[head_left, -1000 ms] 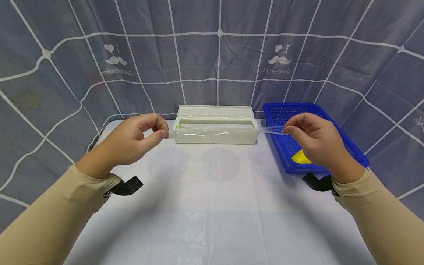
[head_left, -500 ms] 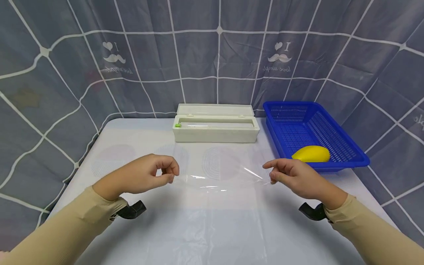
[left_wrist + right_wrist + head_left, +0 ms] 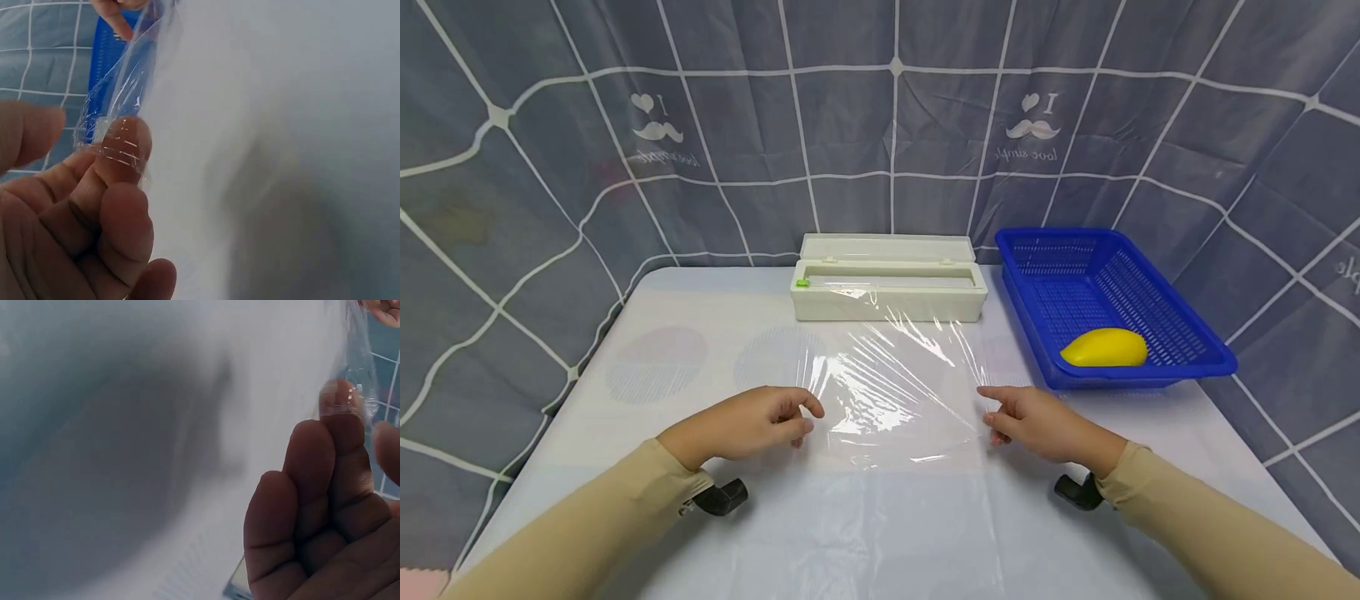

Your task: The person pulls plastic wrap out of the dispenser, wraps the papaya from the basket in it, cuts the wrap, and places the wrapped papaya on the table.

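A clear sheet of cling film [image 3: 880, 392] spreads between my two hands over the table, with bright glints and creases. Its far part overlaps the front of the white cling film dispenser [image 3: 887, 305]. My left hand [image 3: 748, 422] is at the film's left edge; in the left wrist view, film clings over one fingertip [image 3: 128, 140] while the thumb stands apart. At the right edge is my right hand [image 3: 1048, 421], where film likewise touches a fingertip [image 3: 340, 397] and the thumb is separate. Whether the sheet's middle touches the table cannot be told.
The dispenser's lid [image 3: 887, 248] is raised at the back, and a green slider [image 3: 802, 283] sits at its left end. To the right stands a blue basket [image 3: 1026, 333] holding a yellow mango-shaped item [image 3: 1105, 347]. A grey gridded curtain [image 3: 850, 125] surrounds the table [image 3: 700, 517].
Both hands have come from beside the dispenser toward the person and closer together, bringing the cling film along. The film has spread flatter, and the pinching fingers have parted.
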